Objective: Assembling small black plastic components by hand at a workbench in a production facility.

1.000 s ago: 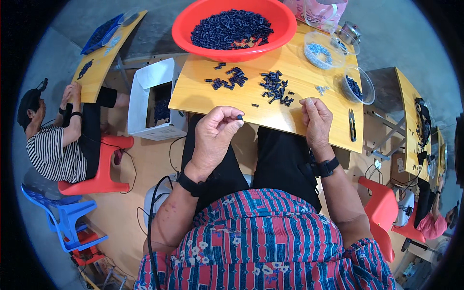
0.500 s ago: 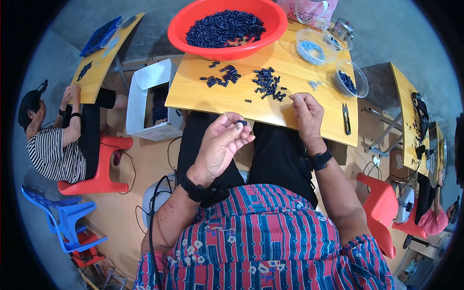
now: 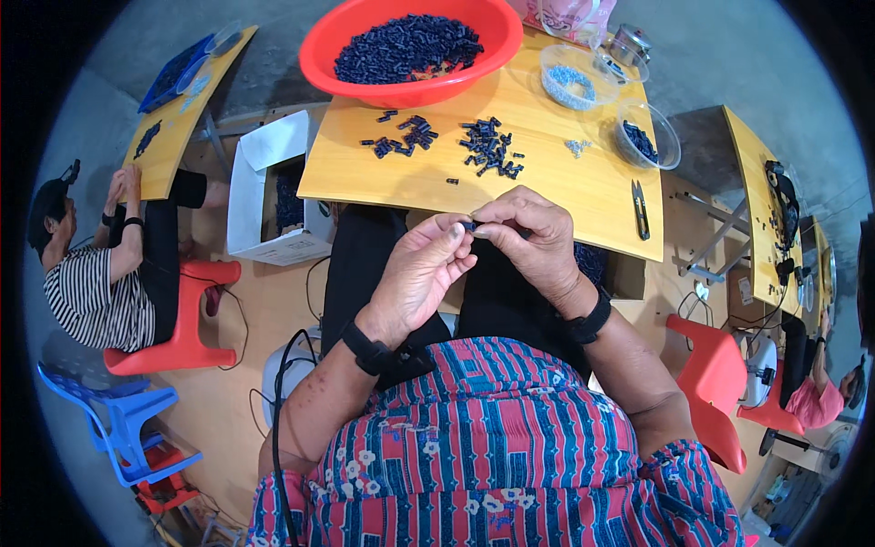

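Observation:
Over my lap, just off the table's front edge, my left hand (image 3: 410,278) pinches a small dark-blue plastic piece (image 3: 470,226) between thumb and forefinger. My right hand (image 3: 536,239) meets it there, thumb and forefinger closed at the piece's end; whatever else lies between those fingertips is too small to make out. Beyond my hands, two loose heaps of like dark pieces, a left heap (image 3: 410,135) and a right heap (image 3: 490,146), lie on the wooden table (image 3: 365,178). One single piece (image 3: 452,180) sits nearer the edge.
A red basin (image 3: 317,68) of dark pieces stands at the back. To the right are a tub of pale-blue bits (image 3: 545,77), a tub of dark pieces (image 3: 671,146), tiny clear bits (image 3: 577,147) and thread snips (image 3: 641,210). A white carton (image 3: 264,219) stands left; another person (image 3: 109,283) sits beyond.
My right hand has come left and down from the table's edge to meet my left hand at the dark piece. My left hand still pinches the piece. The view has shifted slightly.

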Available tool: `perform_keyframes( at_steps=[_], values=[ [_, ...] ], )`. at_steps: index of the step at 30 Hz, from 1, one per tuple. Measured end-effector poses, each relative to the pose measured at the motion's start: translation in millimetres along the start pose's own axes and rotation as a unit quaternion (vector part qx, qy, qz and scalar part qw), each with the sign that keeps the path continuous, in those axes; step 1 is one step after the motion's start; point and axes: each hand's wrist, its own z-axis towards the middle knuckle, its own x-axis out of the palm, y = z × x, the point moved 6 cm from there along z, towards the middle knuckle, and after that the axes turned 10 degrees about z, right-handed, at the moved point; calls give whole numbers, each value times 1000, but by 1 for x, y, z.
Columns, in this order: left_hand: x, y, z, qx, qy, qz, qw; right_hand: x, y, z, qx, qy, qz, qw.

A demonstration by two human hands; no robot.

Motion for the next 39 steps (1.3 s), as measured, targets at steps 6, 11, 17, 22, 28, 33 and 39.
perform_keyframes(
  at_steps=[6, 11, 17, 22, 28, 33, 39],
  values=[
    [3, 0, -1, -11, 1, 29, 1000, 6, 12, 1, -35, 26, -28, 999],
    [6, -5, -3, 6, 23, 82, 996, 7, 15, 3, -52, 56, -17, 997],
    [4, -19, 0, 1, 16, 206, 978, 1, 9, 5, 25, 86, 19, 996],
    [7, -21, 9, -19, 48, 247, 968, -4, 11, 5, 47, 59, 11, 997],
    [8, -11, 23, -47, 46, 299, 952, -35, -6, 3, 40, 38, -21, 998],
    [7, 3, 26, -71, 54, 351, 932, -123, -58, 2, 135, -158, -270, 940],
    [12, 7, 28, -75, 71, 337, 936, -152, -66, 22, 126, -138, -363, 913]
  ],
)
